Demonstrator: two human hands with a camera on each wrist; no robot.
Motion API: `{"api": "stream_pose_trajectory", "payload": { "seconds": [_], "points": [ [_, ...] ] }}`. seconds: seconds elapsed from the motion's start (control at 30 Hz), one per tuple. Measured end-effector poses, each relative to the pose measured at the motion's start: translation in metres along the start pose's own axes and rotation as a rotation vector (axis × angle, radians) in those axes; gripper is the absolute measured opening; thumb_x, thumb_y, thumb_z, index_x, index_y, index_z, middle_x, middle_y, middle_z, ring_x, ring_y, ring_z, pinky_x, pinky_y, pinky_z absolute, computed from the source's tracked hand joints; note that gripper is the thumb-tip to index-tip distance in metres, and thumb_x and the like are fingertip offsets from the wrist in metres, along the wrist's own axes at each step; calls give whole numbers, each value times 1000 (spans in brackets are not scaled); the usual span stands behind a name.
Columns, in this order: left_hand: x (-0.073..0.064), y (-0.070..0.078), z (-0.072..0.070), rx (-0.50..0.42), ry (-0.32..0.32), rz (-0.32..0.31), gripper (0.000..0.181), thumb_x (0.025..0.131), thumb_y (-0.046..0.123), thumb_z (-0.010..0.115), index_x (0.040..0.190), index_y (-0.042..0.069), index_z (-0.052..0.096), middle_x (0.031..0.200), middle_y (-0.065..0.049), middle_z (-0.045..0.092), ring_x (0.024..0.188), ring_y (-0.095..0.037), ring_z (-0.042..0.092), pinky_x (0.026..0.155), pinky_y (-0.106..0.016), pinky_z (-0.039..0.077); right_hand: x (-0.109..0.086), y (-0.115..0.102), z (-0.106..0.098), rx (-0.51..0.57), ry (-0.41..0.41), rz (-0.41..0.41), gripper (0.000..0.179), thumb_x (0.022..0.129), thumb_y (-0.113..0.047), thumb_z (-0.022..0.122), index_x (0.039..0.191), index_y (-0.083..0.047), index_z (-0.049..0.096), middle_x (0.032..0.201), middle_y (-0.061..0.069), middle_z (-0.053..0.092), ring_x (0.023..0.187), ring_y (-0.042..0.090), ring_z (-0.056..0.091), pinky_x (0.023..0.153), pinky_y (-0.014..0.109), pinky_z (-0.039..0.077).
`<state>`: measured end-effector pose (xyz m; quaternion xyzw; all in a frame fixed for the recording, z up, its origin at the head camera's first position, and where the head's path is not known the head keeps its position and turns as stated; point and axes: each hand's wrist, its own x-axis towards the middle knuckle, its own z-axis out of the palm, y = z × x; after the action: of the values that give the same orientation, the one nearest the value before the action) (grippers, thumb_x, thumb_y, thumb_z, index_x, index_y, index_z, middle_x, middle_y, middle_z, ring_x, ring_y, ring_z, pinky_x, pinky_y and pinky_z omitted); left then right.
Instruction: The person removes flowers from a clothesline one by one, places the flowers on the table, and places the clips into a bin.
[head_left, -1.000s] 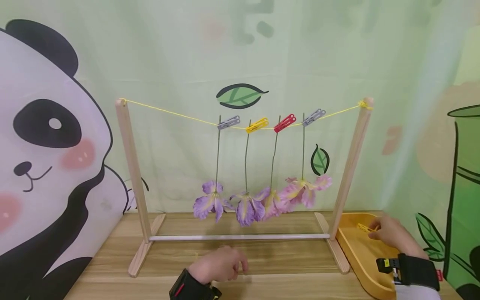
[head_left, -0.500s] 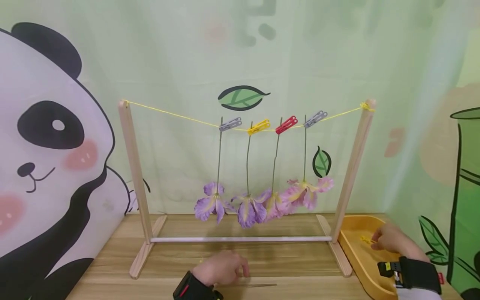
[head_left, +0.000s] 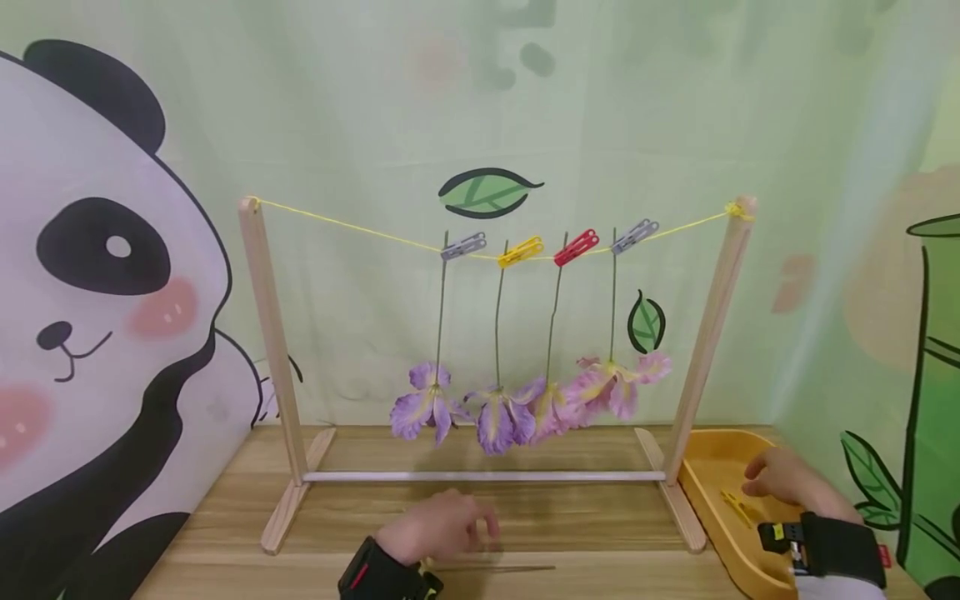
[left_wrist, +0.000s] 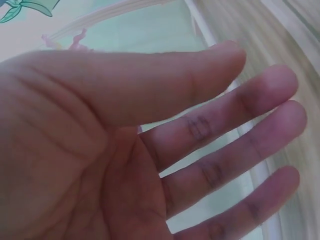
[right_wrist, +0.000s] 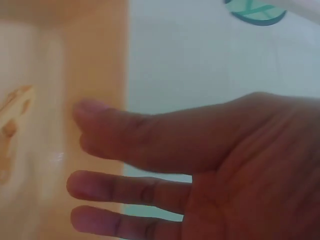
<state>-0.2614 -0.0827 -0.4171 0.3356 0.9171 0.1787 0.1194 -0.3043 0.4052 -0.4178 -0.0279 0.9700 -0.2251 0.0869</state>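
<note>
Lying in the orange tray [head_left: 712, 463], a yellow clothespin [head_left: 737, 507], right hand [head_left: 789, 481] near, left hand [head_left: 438, 527] well apart, each grip relaxed.

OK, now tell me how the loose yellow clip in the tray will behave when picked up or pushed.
The yellow clip looks like slim plastic, so it's probably light and fairly stiff. Its long, angular shape suggests it would slide across the tray rather than roll.

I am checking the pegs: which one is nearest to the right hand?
The yellow peg lying in the tray, by the right hand. The other four pegs, one also yellow, are clipped on the line.
</note>
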Motion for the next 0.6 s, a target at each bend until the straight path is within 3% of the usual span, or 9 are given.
{"api": "stream_pose_trajectory", "payload": {
  "seconds": [0.1, 0.2, 0.3, 0.43, 0.6],
  "points": [
    [2, -1, -4, -33, 63, 68, 24, 85, 2, 63, 103, 17, 69, 86, -1, 70, 74, -3, 58, 66, -23, 49, -5, -9, -8, -36, 46, -91, 33, 87, -15, 68, 100, 15, 60, 93, 28, 62, 80, 32, 56, 72, 51, 51],
    [4, -4, -9, -115, 137, 117, 22, 90, 3, 60, 105, 17, 68, 89, -1, 69, 74, -4, 59, 65, -23, 49, -11, -19, -17, -37, 55, -118, 38, 90, -19, 65, 104, 15, 58, 98, 31, 61, 82, 34, 58, 71, 51, 52],
    [5, -7, -16, -145, 251, 156, 22, 93, 4, 58, 105, 20, 67, 92, 2, 68, 78, -5, 60, 68, -25, 51, -17, -30, -24, -35, 71, -114, 37, 93, -21, 62, 106, 13, 58, 97, 28, 62, 82, 34, 59, 69, 49, 52],
    [4, -9, -24, -183, 392, 157, 20, 96, 8, 58, 105, 23, 67, 98, 5, 67, 86, -7, 61, 75, -28, 53, -25, -47, -31, -47, 113, -146, 36, 96, -25, 58, 109, 9, 60, 93, 20, 63, 79, 28, 58, 66, 45, 51],
    [-3, -10, -35, -294, 505, 137, 20, 97, 9, 55, 107, 23, 66, 102, 6, 66, 93, -13, 62, 79, -34, 53, -35, -74, -32, -35, 185, -238, 39, 98, -33, 54, 114, 2, 61, 94, 10, 63, 80, 23, 56, 65, 41, 49]
  ]
}}
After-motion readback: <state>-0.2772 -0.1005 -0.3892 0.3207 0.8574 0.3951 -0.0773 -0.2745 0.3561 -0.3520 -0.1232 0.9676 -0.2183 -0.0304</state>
